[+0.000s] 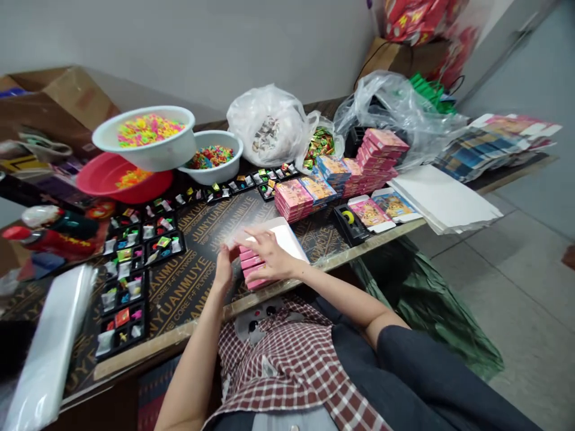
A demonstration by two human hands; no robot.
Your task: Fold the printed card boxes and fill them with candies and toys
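Note:
A short row of small pink boxes (252, 263) lies in front of me near the table's front edge. My left hand (226, 268) is curled against the left side of the row, its fingertips partly hidden at the far corner. Across the top, my right hand (271, 258) spans the row, its fingers stretched to the far end and its thumb at the near end. Under and beside the boxes is a white card sheet (288, 240). Just behind it rises a stack of pink boxes (291, 202) next to blue boxes (318, 189).
Black compartment trays (142, 306) of small toys and packets line the left. Behind stand white basins (148, 149), a red basin (96, 179) and a white plastic bag (269, 129). To the right are a tape dispenser (353, 227), flat cartons (395, 205) and white sheets (447, 200).

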